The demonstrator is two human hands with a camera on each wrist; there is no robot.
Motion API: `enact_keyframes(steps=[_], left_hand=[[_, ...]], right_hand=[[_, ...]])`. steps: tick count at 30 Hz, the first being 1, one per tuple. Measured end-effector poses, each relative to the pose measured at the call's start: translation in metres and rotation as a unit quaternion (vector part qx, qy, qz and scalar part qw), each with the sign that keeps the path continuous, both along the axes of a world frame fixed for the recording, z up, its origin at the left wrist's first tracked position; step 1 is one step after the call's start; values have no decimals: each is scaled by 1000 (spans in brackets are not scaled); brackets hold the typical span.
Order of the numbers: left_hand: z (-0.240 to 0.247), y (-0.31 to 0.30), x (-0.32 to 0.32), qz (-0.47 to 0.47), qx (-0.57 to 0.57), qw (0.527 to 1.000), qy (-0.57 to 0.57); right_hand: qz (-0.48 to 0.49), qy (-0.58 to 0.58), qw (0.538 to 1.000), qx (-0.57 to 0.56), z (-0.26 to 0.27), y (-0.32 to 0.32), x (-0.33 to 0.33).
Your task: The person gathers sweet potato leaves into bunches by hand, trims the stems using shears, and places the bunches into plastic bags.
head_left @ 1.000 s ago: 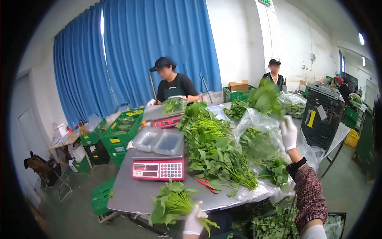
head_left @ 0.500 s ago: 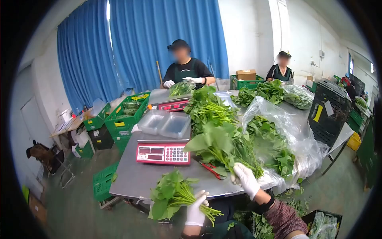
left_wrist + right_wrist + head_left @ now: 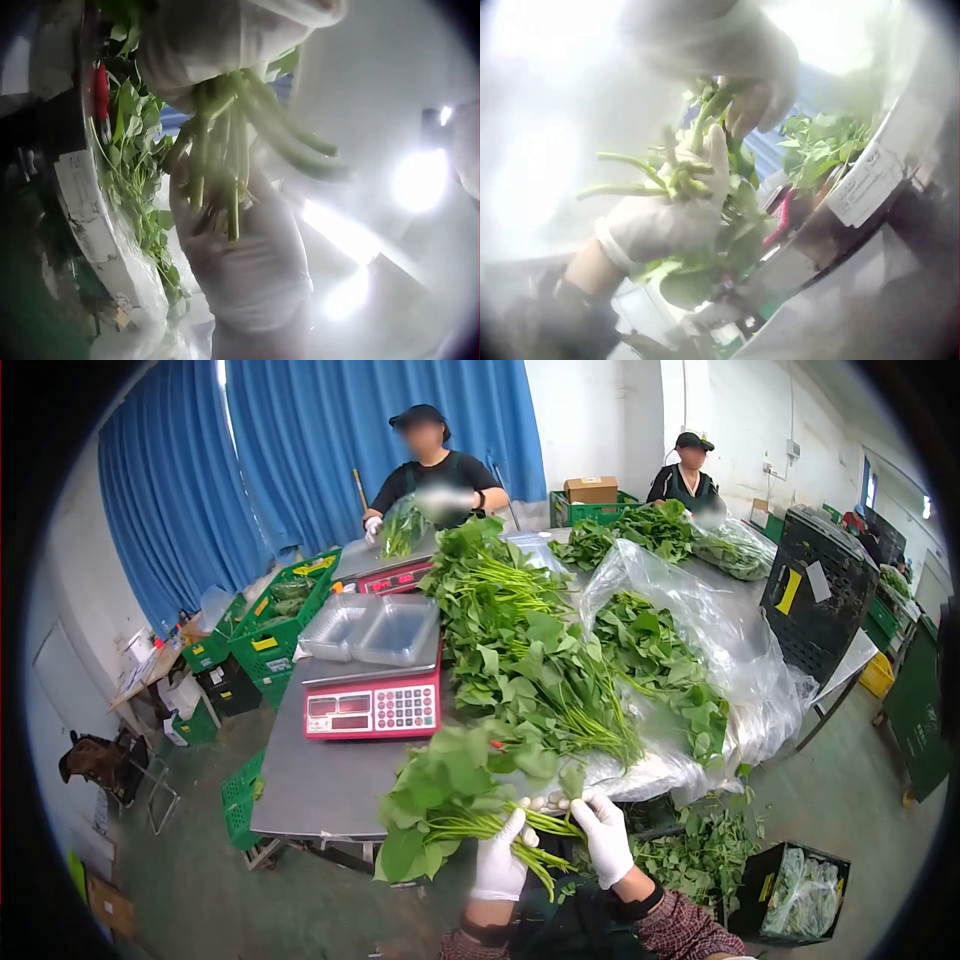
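The left hand's fingers wrap a bunch of greens [image 3: 430, 790] near the surface [image 3: 330, 790] edge; the right hand [image 3: 605, 845] pinches stems [image 3: 706, 122]; the right wrist view adds a printed label [image 3: 866, 184].

Trays [image 3: 395, 628] & bag [image 3: 738, 655] are glossy plas., curtain [image 3: 385, 435] cloth.

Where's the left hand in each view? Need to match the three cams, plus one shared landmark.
Head: bottom centre, left hand gripping stems.
Left wrist: top, left of centre, left hand large, close up.
Right wrist: left of centre, left hand below middle.
Shared landmark: those stems, poking from its grip.
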State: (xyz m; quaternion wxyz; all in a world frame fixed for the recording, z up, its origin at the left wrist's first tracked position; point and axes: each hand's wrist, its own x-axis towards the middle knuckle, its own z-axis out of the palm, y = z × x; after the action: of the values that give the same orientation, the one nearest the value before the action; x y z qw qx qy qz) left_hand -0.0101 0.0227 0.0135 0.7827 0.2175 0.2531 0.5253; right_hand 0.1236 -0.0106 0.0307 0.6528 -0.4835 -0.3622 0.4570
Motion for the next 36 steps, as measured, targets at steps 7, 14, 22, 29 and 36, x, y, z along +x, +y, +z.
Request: enact_keyframes(steps=[7, 14, 22, 29, 36], left_hand=[[1, 9, 3, 77, -36, 996, -20], [10, 26, -24, 156, -47, 987, -11], [3, -3, 24, 92, -12, 989, 118], [12, -17, -7, 129, 124, 978, 110], [5, -13, 13, 99, 88, 989, 65]], right_hand=[[18, 146, 987, 70, -6, -18, 25], [49, -659, 712, -239, -1, -139, 179], [-51, -623, 769, 134, 46, -66, 45], [-32, -379, 907, 181, 5, -14, 1], [-102, -201, 952, 208, -17, -41, 12]])
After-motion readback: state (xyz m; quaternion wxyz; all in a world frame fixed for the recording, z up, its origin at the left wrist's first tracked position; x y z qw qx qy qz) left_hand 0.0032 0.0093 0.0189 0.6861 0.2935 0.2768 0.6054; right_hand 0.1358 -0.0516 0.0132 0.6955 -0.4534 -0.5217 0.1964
